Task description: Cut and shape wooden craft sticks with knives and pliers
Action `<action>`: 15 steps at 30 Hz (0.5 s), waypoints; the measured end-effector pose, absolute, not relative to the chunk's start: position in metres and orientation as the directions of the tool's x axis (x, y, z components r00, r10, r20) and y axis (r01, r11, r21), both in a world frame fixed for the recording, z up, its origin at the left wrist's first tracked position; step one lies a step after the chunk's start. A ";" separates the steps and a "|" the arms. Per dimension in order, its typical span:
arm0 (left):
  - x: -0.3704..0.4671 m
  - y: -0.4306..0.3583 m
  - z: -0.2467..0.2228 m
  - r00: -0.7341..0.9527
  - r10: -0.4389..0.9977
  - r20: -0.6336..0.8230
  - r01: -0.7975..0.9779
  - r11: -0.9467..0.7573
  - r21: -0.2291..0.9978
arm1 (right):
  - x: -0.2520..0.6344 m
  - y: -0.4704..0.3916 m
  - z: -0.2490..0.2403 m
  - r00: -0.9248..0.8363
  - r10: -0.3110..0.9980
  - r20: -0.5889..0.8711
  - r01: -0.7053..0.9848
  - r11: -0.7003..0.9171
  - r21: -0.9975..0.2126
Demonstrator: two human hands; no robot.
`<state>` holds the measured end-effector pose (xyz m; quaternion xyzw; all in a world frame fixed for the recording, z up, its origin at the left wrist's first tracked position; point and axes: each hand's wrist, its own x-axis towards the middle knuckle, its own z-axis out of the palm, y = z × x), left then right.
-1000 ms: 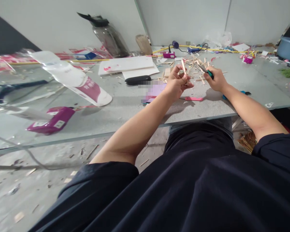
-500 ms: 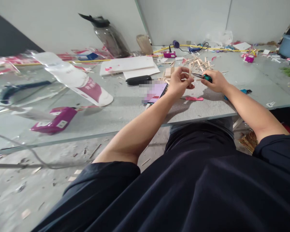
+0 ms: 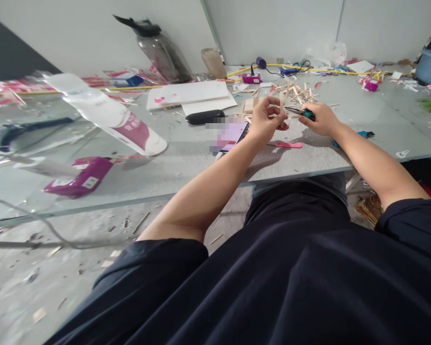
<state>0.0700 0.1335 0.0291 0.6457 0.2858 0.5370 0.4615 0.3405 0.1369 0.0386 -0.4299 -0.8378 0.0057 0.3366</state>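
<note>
My left hand [image 3: 267,117] pinches a thin pale wooden stick [image 3: 282,100] that stands roughly upright from the fingertips. Closed around dark green handles, my right hand [image 3: 321,119] holds a pair of pliers [image 3: 308,114]. The narrow jaws point left and reach close to the stick; whether they touch it I cannot tell. Behind both hands lies a loose heap of wooden sticks [image 3: 294,91]. A pink-handled tool [image 3: 288,144] rests on the table below the hands. Beside my left wrist is a phone [image 3: 233,135] with a lit screen, partly covered by the forearm.
A black case [image 3: 205,117] and white boards [image 3: 190,94] lie left of the phone. Further left are a white-and-pink package [image 3: 136,129], a purple power strip [image 3: 81,177] and a large bottle [image 3: 163,52]. A blue tool [image 3: 361,136] lies by my right forearm.
Hardly anything differs. The whole view has shifted very slightly, and both hands keep their hold on the stick and the pliers.
</note>
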 end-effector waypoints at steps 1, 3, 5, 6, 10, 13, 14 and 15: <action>0.070 0.134 0.029 0.256 0.866 0.429 -0.125 -0.410 0.903 | 0.341 0.137 0.039 -0.404 0.723 0.560 0.716 0.631 -0.299; 0.070 0.134 0.029 0.254 0.868 0.427 -0.114 -0.412 0.904 | 0.341 0.136 0.039 -0.408 0.723 0.557 0.713 0.633 -0.300; 0.069 0.134 0.030 0.258 0.867 0.426 -0.094 -0.417 0.904 | 0.341 0.135 0.040 -0.418 0.725 0.548 0.708 0.637 -0.303; 0.068 0.133 0.030 0.259 0.867 0.425 -0.083 -0.419 0.904 | 0.341 0.135 0.041 -0.426 0.726 0.539 0.705 0.640 -0.305; 0.068 0.132 0.031 0.253 0.864 0.435 -0.055 -0.436 0.898 | 0.341 0.134 0.042 -0.455 0.729 0.512 0.691 0.652 -0.313; 0.068 0.132 0.030 0.256 0.856 0.449 -0.045 -0.453 0.890 | 0.340 0.134 0.042 -0.467 0.719 0.515 0.676 0.666 -0.315; 0.068 0.132 0.031 0.257 0.856 0.449 -0.043 -0.454 0.890 | 0.340 0.135 0.042 -0.472 0.714 0.516 0.671 0.671 -0.315; 0.068 0.132 0.031 0.258 0.856 0.448 -0.041 -0.454 0.890 | 0.340 0.135 0.042 -0.477 0.710 0.518 0.666 0.676 -0.315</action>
